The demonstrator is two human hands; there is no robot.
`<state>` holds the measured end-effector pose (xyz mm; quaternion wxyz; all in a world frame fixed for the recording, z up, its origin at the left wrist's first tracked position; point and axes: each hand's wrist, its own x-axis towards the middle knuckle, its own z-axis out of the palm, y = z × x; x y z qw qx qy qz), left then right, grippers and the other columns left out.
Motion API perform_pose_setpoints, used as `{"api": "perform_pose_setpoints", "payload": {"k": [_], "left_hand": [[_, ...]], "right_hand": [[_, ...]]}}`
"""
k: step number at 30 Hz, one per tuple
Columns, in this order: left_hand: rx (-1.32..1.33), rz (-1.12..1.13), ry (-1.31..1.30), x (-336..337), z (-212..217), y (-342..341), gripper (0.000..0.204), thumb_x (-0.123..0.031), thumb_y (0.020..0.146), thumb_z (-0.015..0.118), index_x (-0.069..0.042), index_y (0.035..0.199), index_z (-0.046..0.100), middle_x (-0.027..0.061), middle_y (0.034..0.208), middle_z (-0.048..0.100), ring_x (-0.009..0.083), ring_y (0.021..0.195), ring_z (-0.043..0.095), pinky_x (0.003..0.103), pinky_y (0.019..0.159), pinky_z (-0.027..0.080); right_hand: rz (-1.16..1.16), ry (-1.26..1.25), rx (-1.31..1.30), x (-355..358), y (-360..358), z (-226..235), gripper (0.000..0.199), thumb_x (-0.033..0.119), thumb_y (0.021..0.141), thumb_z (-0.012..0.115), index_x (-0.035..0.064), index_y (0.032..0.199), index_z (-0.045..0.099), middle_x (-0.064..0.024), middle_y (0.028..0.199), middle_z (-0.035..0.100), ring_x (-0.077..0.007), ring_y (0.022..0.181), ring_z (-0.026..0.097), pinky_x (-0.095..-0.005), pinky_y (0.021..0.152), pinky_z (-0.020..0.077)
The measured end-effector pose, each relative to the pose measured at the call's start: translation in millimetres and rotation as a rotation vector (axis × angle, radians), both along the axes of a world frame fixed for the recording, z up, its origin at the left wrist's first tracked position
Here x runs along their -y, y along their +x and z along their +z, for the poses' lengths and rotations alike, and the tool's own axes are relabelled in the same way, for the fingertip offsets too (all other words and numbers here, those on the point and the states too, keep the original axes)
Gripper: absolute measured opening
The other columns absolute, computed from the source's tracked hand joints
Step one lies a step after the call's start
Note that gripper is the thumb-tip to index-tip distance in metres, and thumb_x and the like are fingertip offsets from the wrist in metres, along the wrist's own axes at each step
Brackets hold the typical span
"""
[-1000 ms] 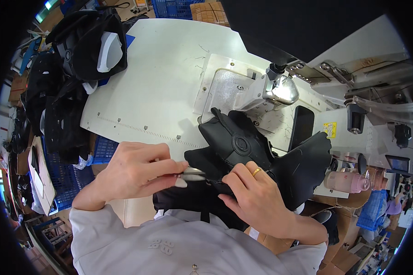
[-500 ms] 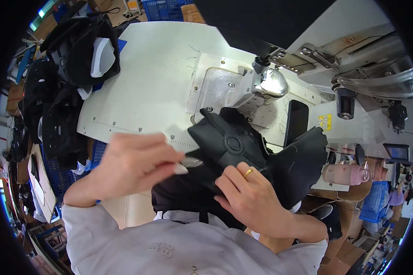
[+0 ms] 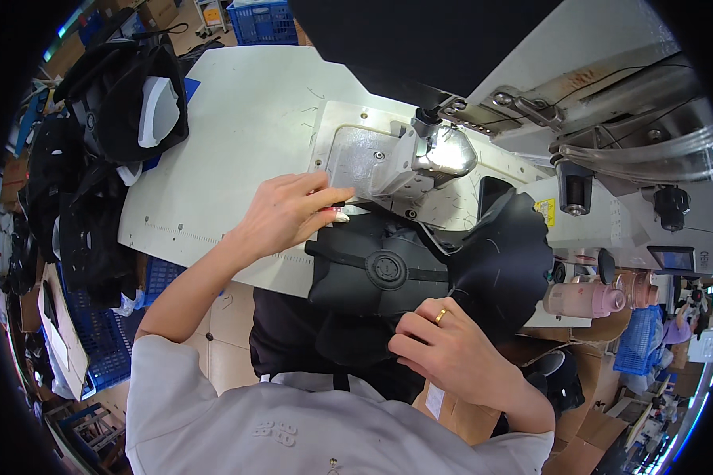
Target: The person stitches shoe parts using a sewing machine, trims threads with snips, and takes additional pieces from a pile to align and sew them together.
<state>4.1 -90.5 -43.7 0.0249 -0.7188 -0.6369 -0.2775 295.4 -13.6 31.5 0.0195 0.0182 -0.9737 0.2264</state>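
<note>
A black, soft sewn piece (image 3: 348, 289) with a round raised disc and a strap across it lies over the front edge of the white machine table (image 3: 238, 134) and my lap. My right hand (image 3: 455, 348) has its fingers curled on the near edge of this piece. At its far left edge, my left hand (image 3: 289, 210) is closed on a small tool with a metal blade, which looks like thread snips (image 3: 358, 209). The blade points right, by the piece's upper edge. A wide, scallop-edged black flap (image 3: 503, 257) spreads to the right.
Beyond the piece stands the sewing machine head (image 3: 444, 154), its lamp lit. A dark phone (image 3: 493, 192) is partly hidden behind the flap. Black sewn pieces (image 3: 95, 182) are heaped at left. Pink bottles (image 3: 582, 299) stand at right, near cardboard boxes (image 3: 586, 396).
My left hand has moved up and away from me with the snips, to the piece's far edge. The black piece has turned and now lies flatter, its disc facing up.
</note>
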Motion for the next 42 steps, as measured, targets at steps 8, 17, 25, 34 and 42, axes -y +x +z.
{"api": "perform_pose_setpoints", "payload": {"k": [8, 17, 25, 34, 42], "left_hand": [[0.227, 0.118, -0.029, 9, -1, 1, 0.028, -0.015, 0.080, 0.072, -0.013, 0.108, 0.070, 0.0040, 0.081, 0.056, 0.0223, 0.069, 0.060, 0.034, 0.062, 0.048], [0.134, 0.155, 0.064, 4, -2, -3, 0.032, -0.010, 0.077, 0.075, -0.012, 0.109, 0.072, 0.0050, 0.077, 0.058, 0.0205, 0.066, 0.060, 0.032, 0.058, 0.047], [0.409, -0.146, -0.091, 8, 61, 46, 0.039, -0.002, 0.073, 0.075, -0.010, 0.112, 0.071, 0.0053, 0.077, 0.056, 0.0186, 0.065, 0.056, 0.031, 0.058, 0.045], [0.258, -0.371, 0.021, -10, 52, 76, 0.034, -0.012, 0.072, 0.077, -0.013, 0.106, 0.070, 0.0027, 0.075, 0.053, 0.0210, 0.065, 0.058, 0.034, 0.057, 0.045], [0.301, 0.441, -0.196, 43, -19, -49, 0.035, -0.015, 0.081, 0.072, -0.011, 0.115, 0.066, 0.0064, 0.101, 0.063, 0.0244, 0.092, 0.063, 0.035, 0.074, 0.048]], "right_hand": [[0.012, -0.036, 0.013, 0, 2, -10, 0.033, 0.010, 0.068, 0.079, 0.0117, 0.095, 0.061, 0.0001, 0.097, 0.053, -0.0217, 0.094, 0.052, -0.0350, 0.084, 0.0441], [-0.071, -0.058, -0.131, 2, -1, 3, 0.034, 0.012, 0.067, 0.080, 0.0087, 0.097, 0.062, -0.0034, 0.102, 0.056, -0.0243, 0.098, 0.055, -0.0361, 0.084, 0.0460], [-0.964, 0.178, -0.763, -9, 32, -9, 0.036, 0.018, 0.072, 0.086, -0.0015, 0.096, 0.067, -0.0148, 0.111, 0.061, -0.0312, 0.096, 0.060, -0.0396, 0.079, 0.0483], [-1.105, -0.001, -0.595, 14, 63, -23, 0.032, 0.015, 0.079, 0.081, -0.0032, 0.100, 0.066, -0.0158, 0.088, 0.063, -0.0338, 0.080, 0.062, -0.0335, 0.071, 0.0497], [-1.847, 0.518, -0.756, 1, 259, 13, 0.038, 0.022, 0.091, 0.065, -0.0052, 0.117, 0.059, -0.0211, 0.102, 0.067, -0.0309, 0.089, 0.065, -0.0402, 0.082, 0.0512]]}}
